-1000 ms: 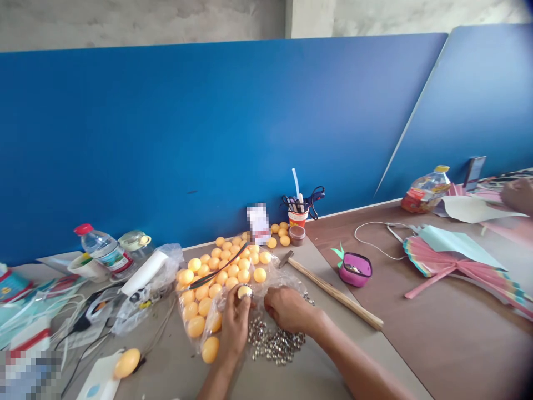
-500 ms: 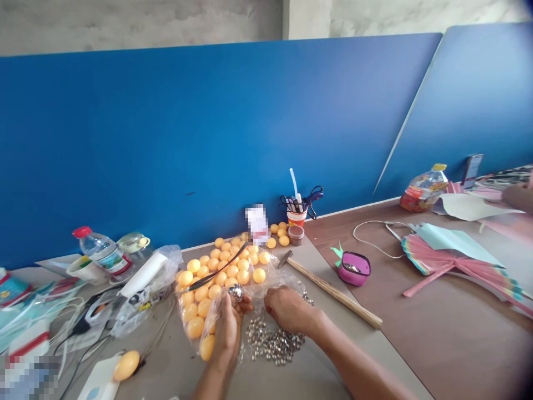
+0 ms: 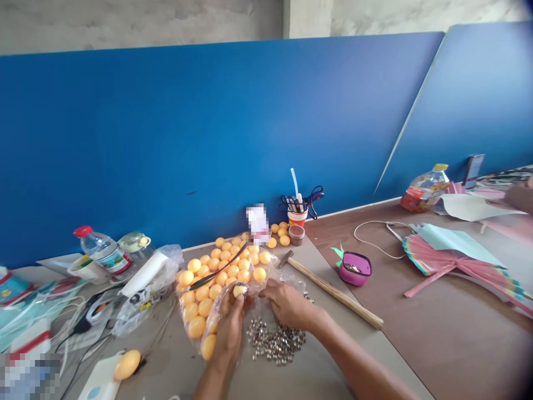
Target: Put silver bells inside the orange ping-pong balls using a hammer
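My left hand [image 3: 231, 322] is closed around a yellow-orange ball [image 3: 240, 290] whose edge is covered with shiny silver bits. To its right, my right hand [image 3: 287, 303] has its thumb and fingers pinched together, a small gap away from the ball. Whatever is in the pinch is too small to make out. Below the right hand, a pile of small silver beads [image 3: 277, 345] is spread on the table. Many plain yellow-orange balls [image 3: 204, 306] lie in a clear plastic bag beside my left hand, with a dark strap [image 3: 219, 270] across them.
A hammer [image 3: 335, 291] with a wooden handle and a purple pouch [image 3: 355, 269] lie to the right. Behind stand a cup of tools [image 3: 297, 216] and a small round tub [image 3: 297, 234]. Bottles [image 3: 104, 253] and cables crowd the left. A pink fan [image 3: 462, 266] and another person's hand [image 3: 519, 197] are far right.
My left hand has turned the ball, showing its silver side half a second ago and its yellow side now. My right hand has shifted slightly, its fingers now pointing more toward the ball.
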